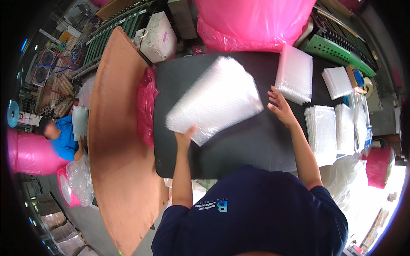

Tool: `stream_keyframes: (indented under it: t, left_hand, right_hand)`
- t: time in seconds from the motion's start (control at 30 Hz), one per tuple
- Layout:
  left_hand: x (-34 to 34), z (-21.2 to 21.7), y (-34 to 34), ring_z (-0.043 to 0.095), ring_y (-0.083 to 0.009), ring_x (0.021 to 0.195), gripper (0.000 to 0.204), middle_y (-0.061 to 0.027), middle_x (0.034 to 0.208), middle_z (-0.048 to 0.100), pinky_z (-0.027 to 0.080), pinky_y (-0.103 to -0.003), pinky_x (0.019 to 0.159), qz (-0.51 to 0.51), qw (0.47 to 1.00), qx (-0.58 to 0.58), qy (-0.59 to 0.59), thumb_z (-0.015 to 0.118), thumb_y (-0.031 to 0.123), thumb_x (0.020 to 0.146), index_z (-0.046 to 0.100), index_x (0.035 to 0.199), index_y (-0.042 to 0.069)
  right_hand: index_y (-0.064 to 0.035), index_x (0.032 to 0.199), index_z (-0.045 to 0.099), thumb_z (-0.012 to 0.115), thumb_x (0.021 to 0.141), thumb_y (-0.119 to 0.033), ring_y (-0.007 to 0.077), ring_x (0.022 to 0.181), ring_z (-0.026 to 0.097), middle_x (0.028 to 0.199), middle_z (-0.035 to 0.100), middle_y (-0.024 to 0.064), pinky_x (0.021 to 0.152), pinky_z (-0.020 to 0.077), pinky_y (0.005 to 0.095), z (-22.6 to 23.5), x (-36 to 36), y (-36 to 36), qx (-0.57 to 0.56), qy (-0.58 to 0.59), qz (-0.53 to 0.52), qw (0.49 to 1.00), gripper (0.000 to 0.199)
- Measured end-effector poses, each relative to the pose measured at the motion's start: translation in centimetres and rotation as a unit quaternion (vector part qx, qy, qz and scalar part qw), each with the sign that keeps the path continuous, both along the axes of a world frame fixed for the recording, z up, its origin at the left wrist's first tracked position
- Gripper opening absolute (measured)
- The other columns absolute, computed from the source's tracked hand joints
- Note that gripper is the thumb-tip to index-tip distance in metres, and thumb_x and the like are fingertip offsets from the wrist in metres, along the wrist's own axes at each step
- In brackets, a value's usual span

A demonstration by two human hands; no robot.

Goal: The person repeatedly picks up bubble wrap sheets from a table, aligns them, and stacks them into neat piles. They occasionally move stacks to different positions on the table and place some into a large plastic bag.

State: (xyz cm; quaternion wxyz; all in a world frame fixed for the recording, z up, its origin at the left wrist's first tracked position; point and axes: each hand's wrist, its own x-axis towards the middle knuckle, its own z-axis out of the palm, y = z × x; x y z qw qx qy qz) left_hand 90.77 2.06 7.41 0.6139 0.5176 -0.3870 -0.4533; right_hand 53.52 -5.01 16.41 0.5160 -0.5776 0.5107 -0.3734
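Observation:
My left hand (185,137) grips the near edge of a fanned stack of clear bubble wrap bags (220,100), tilted over the black table (256,149). The stack is a little blurred, and its far end spreads out to the right. My right hand (280,106) is open in the air, fingers apart, just right of the fanned stack and apart from it. Beyond that hand lies another pile of bubble wrap bags (294,74), with a pink tint at its far end.
More bubble wrap stacks (321,134) line the table's right side, with a tape roll (368,85) behind. A large pink plastic-wrapped bundle (256,21) stands at the far edge. Left are a pink bag (147,109) and a tall brown board (121,128); past it a person (64,134) holds a sheet.

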Motion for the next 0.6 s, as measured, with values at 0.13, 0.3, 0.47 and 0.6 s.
stream_keyframes:
  t: [0.13,0.3,0.47,0.6]
  left_hand:
    - [5.9,-0.4,-8.2,0.051,-0.0201,0.103,0.053,-0.0122,0.113,0.052,0.041,-0.035,0.089,0.125,0.982,-0.018,0.14,0.068,0.011,0.071,0.045,0.117,-0.001]
    - [10.3,-3.9,-14.7,0.05,-0.0242,0.105,0.058,-0.0086,0.115,0.052,0.042,-0.038,0.088,0.236,0.916,0.187,0.265,0.067,0.036,0.073,0.046,0.119,0.007]
    - [11.8,-7.6,-16.3,0.045,-0.0261,0.111,0.061,-0.0075,0.119,0.048,0.039,-0.043,0.092,0.235,0.892,0.209,0.325,0.067,0.04,0.072,0.044,0.121,0.011]
    - [11.7,-7.9,-16.7,0.042,-0.027,0.113,0.06,-0.0075,0.122,0.047,0.037,-0.046,0.093,0.233,0.892,0.198,0.333,0.066,0.038,0.073,0.044,0.121,0.011]
  right_hand:
    - [-0.0127,0.136,0.028,0.063,0.081,-0.016,0.0202,0.109,0.046,0.127,0.042,0.0132,0.089,0.0403,0.0306,-1.7,-0.1,-0.8,0.019,-0.028,-0.084,0.996,0.065]
    - [-0.0075,0.131,0.037,0.063,0.081,-0.015,0.0129,0.088,0.053,0.11,0.053,0.0099,0.079,0.0433,0.0251,-7.9,-2.2,1.5,0.145,0.064,-0.192,0.969,0.056]
    - [-0.0041,0.126,0.041,0.062,0.081,-0.018,0.0068,0.071,0.051,0.089,0.057,0.0017,0.056,0.0404,0.0204,-15.3,-6.6,5.1,0.209,0.13,-0.242,0.939,0.052]
    - [-0.0033,0.115,0.05,0.065,0.078,-0.016,0.0067,0.064,0.05,0.075,0.057,-0.0018,0.054,0.0409,0.0213,-14.5,-7.0,4.9,0.205,0.09,-0.33,0.917,0.041]
